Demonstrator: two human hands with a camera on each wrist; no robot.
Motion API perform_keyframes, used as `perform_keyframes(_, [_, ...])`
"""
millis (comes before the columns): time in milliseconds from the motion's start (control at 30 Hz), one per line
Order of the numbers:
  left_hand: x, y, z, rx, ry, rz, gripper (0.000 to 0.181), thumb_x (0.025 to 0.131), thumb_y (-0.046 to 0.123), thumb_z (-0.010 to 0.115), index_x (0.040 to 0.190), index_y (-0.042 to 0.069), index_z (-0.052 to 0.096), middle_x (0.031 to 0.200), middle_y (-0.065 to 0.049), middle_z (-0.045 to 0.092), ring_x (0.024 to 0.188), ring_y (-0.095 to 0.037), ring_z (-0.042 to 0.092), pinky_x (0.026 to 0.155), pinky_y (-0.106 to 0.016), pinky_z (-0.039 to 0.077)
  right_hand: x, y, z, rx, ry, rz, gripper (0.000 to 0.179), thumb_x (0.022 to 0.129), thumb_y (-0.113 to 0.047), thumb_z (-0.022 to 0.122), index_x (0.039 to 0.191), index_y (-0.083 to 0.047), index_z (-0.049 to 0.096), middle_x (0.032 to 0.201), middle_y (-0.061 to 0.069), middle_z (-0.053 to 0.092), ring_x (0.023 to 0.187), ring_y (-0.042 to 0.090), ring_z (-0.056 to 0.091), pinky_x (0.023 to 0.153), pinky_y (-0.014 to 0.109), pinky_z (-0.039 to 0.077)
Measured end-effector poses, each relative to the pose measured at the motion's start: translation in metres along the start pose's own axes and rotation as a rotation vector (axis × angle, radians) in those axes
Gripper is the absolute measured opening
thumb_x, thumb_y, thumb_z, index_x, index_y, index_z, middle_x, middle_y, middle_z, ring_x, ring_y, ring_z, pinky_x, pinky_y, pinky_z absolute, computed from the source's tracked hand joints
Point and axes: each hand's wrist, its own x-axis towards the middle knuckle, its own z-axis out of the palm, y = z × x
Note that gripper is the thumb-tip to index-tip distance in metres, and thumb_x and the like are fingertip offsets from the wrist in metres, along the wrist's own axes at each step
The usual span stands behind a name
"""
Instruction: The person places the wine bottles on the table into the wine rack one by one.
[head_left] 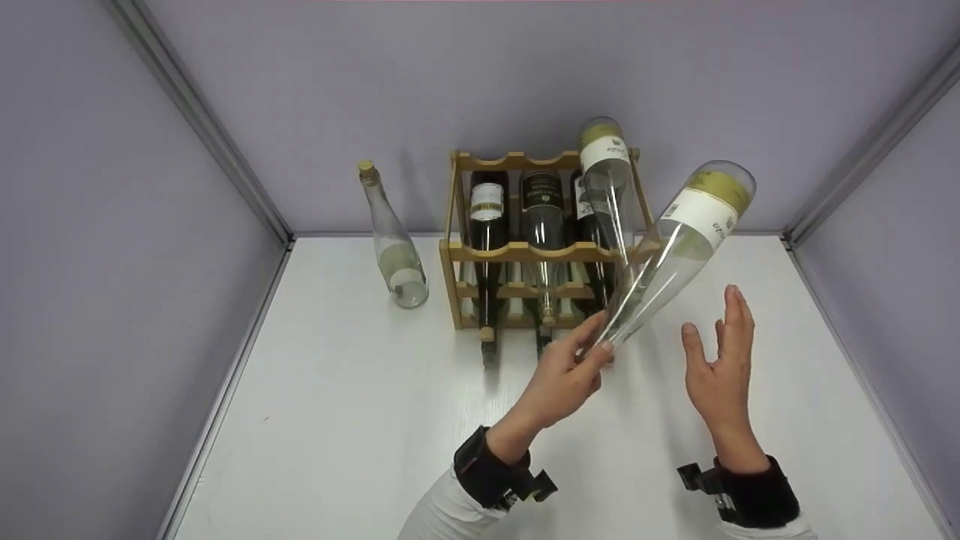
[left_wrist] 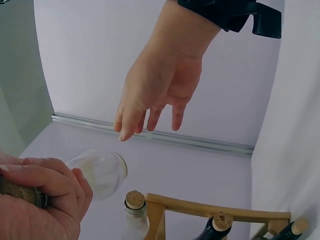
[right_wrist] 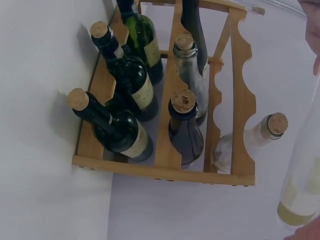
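My left hand (head_left: 564, 379) grips a clear glass wine bottle (head_left: 679, 244) by its neck. The bottle is tilted, base up and to the right, with a white and yellow-green label. In the left wrist view, its cork (left_wrist: 20, 192) shows inside my left hand (left_wrist: 40, 200). My right hand (head_left: 724, 367) is apart from the bottle, to the right of and below its base, fingers extended and holding nothing. A wooden wine rack (head_left: 525, 251) stands behind the hands. Another clear bottle (head_left: 606, 180) lies in the rack's top right slot, partly overlapped by the held one.
Dark bottles (right_wrist: 125, 130) fill the lower rows of the rack, corks facing forward, with a clear bottle (right_wrist: 192, 75) among them. Left of the rack, a corked clear bottle (head_left: 394, 240) stands on the white table (head_left: 337, 420). Grey walls (head_left: 390, 67) enclose the table's back and sides.
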Motion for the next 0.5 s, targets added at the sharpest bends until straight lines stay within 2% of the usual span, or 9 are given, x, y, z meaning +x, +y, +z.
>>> perform_keyframes(233, [-0.001,0.003,-0.011,-0.056,0.061,0.042,0.049,0.104,0.014,0.048,0.148,-0.005,0.036,0.105,-0.016,0.058,0.054,-0.006,0.043,0.049,-0.02,0.037,-0.001,0.024,0.002,0.097,-0.134,0.175,0.054,0.106,-0.013,0.042,0.157,-0.012,0.022,0.159,0.002,0.024,0.144,0.019,0.023,0.113,0.043,0.028])
perform_keyframes(300, [-0.001,0.003,-0.014,-0.074,0.079,0.038,0.05,0.105,0.014,0.048,0.148,-0.006,0.034,0.108,-0.016,0.058,0.055,-0.006,0.042,0.05,-0.02,0.037,-0.002,0.027,0.003,0.109,-0.171,0.202,0.054,0.107,-0.018,0.04,0.157,-0.014,0.021,0.158,0.001,0.025,0.144,0.019,0.025,0.112,0.037,0.028])
perform_keyframes(433, [-0.001,0.005,-0.018,-0.115,0.126,0.025,0.05,0.104,0.012,0.048,0.149,-0.006,0.033,0.1,-0.009,0.059,0.054,-0.007,0.04,0.047,-0.02,0.036,-0.003,0.028,0.007,0.181,-0.247,0.234,0.054,0.108,-0.021,0.037,0.157,-0.008,0.018,0.157,0.009,0.026,0.143,0.027,0.027,0.107,0.021,0.033])
perform_keyframes(500, [0.0,0.005,-0.021,-0.129,0.153,0.019,0.05,0.104,0.012,0.048,0.149,-0.006,0.033,0.093,-0.008,0.059,0.053,-0.007,0.04,0.046,-0.019,0.035,-0.004,0.027,0.009,0.217,-0.291,0.261,0.054,0.109,-0.023,0.034,0.157,-0.005,0.017,0.157,0.014,0.026,0.143,0.03,0.027,0.104,0.018,0.035])
